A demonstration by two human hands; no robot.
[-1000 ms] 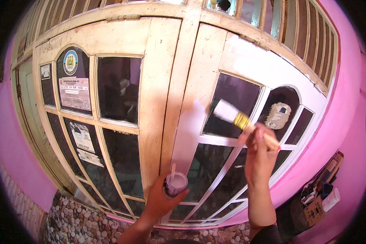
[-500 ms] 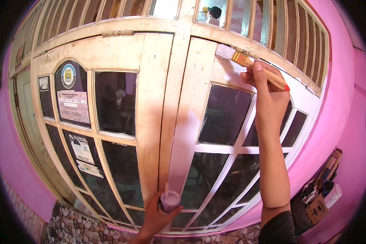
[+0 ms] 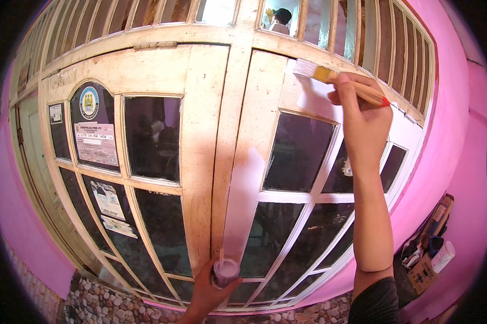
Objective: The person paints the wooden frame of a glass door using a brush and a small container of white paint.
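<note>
The right hand (image 3: 367, 119) has its grip closed around a wooden-handled flat paintbrush (image 3: 323, 74), long axis pointing left, by the white-and-cream wooden door's (image 3: 268, 92) top edge; the left hand (image 3: 208, 289), lower, clasps a small round paint cup (image 3: 226, 270).

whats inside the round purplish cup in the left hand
Pale liquid and a thin, light-coloured stick standing in it. The liquid hides the stick's lower end and the bottom of the cup.
</note>
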